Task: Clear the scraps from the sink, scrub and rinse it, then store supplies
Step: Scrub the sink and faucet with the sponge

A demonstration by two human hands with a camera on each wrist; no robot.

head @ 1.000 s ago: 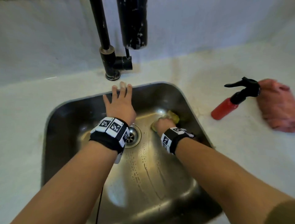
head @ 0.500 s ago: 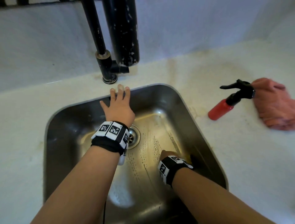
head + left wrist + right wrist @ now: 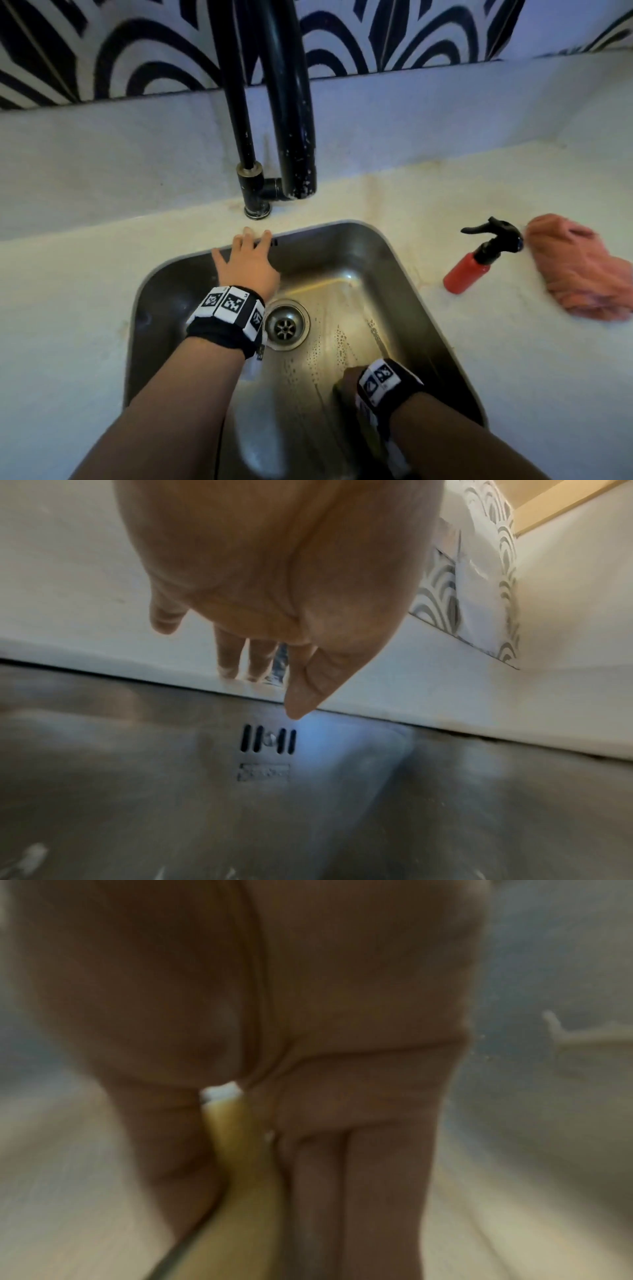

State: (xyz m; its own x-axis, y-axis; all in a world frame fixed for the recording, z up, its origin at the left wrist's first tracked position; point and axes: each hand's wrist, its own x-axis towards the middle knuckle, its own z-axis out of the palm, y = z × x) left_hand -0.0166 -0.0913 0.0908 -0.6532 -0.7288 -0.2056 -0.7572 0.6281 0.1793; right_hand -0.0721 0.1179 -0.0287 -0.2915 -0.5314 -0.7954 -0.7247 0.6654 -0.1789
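Sink: rectangular stainless-steel basin with rounded corners, sunk in the pale surface; floor wet, beaded with droplets, streaked with suds near the right wall.
Right fingers: pressed straight and close along a yellow sponge, thumb on its other side; blurred, a fleck of white foam at the palm crease.
Right hand: low at the near right of the basin floor, mostly hidden behind the wrist band.
Left fingers: straight, spread, holding nothing, tips over the back rim.
Left hand: braced at the rear wall, above the slotted overflow.
Drain: round metal strainer, between the two wrists.
Faucet: black, chipped, arched over the rear edge.
Off to the right: red spray bottle with black trigger, lying on its side, touching a crumpled pink cloth.
Risks: slick steel plus suds could let the sponge squirt from a flat grip; bracing hand likely to slide on the wet rim; corners and overflow slots easily missed.
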